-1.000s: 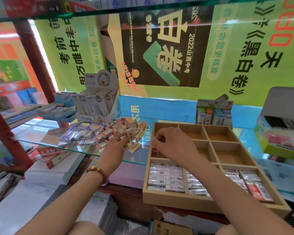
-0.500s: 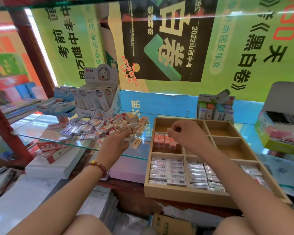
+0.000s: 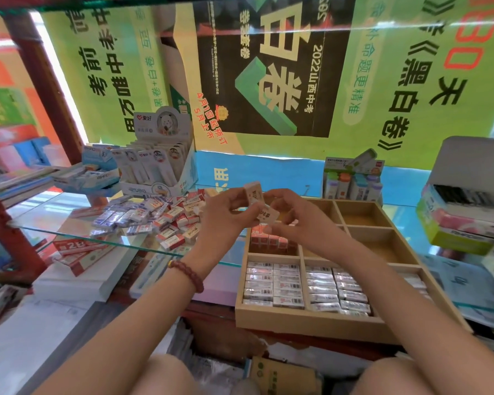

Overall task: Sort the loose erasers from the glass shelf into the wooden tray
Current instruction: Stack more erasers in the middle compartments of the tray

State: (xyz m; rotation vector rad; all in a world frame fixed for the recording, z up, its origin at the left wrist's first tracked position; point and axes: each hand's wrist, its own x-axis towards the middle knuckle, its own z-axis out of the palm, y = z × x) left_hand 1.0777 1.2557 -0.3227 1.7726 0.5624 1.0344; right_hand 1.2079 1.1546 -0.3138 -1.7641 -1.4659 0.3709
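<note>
Fingers (image 3: 234,205) of the left hand (image 3: 220,223) pinch a cream eraser (image 3: 253,191) and hold it upright. The right hand (image 3: 294,220) has its fingers (image 3: 283,201) curled about a white eraser (image 3: 267,215) with red print, which is tilted just below the cream one and also touches the left hand. From my feed, both erasers are held in the air over the left side of the wooden tray (image 3: 297,323).

A red bead bracelet (image 3: 188,273) circles the left wrist. Nearest to me in the tray, the left front compartment is packed with flat rows of wrapped erasers (image 3: 271,283), silvery with barcodes. The compartment beside it holds more shiny wrapped erasers (image 3: 335,292) in the same order. Behind these, the left middle compartment carries a row of red-and-white erasers (image 3: 271,240) standing on edge. The right arm hides most of the centre compartment. The right middle compartment and the far right one show bare wood.

To the left of the tray, on the glass shelf (image 3: 54,233), lies the loose pile of erasers (image 3: 154,218). The silvery-blue wrapped ones are toward the left and the red-and-white sleeved ones toward the hands, all jumbled at odd angles.

Behind the pile stands a white display box (image 3: 160,166) of carded packs, with a blue-and-white carton (image 3: 89,175) to its left. Beyond the tray is a box of capped sticks (image 3: 351,182). Green posters (image 3: 411,81) fill the back.
</note>
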